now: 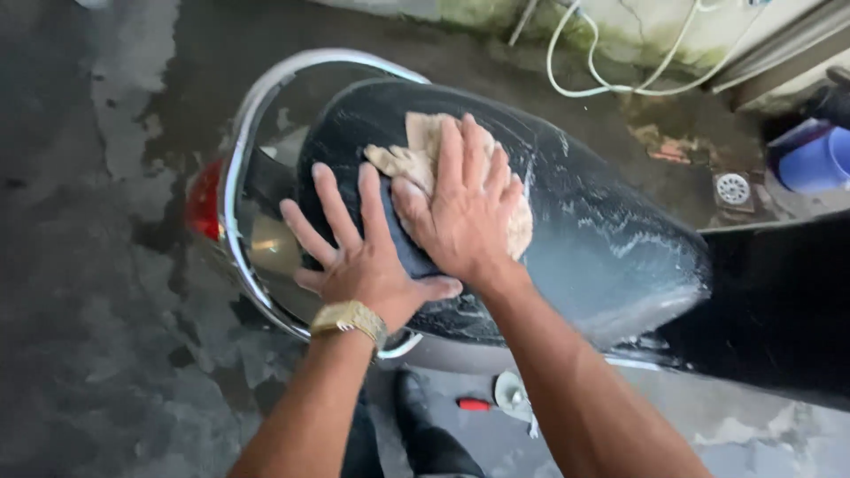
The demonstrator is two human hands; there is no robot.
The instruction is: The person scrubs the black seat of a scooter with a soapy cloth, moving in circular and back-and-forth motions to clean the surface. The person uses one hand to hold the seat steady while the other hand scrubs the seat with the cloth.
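The work in hand looks like the wiping of a scooter's black seat (567, 221), which fills the middle of the frame and runs off toward the right edge. The right hand (465, 208) lies flat and open on a tan cloth (425, 150), fingers spread, pressing it onto the seat rather than clutching it — the cloth shows above and to the left of the fingers, and again as a pale edge at the lower right of the palm. The left hand (359, 252), with a gold wristwatch (348, 319) at the wrist, rests just beside it on the rear left part of the seat, also flat, fingers splayed, holding nothing. The thumb of the left hand comes close under the right hand; whether they touch cannot be told.

Streaks of suds or water lie across the seat to the right of the hands, so that part seems yet to be rubbed. By my judgement the next stroke would call for steady downward pressure while the cloth slides along the curved seat, with the left hand bracing.

Around the seat's rear curves a chrome grab rail (243, 124), with a red tail light (205, 202) at centre left. The wet concrete floor (80, 265) surrounds it — a floor drain (732, 188) and a blue bucket (819, 159) at the upper right, a white hose (611, 84) at the top.
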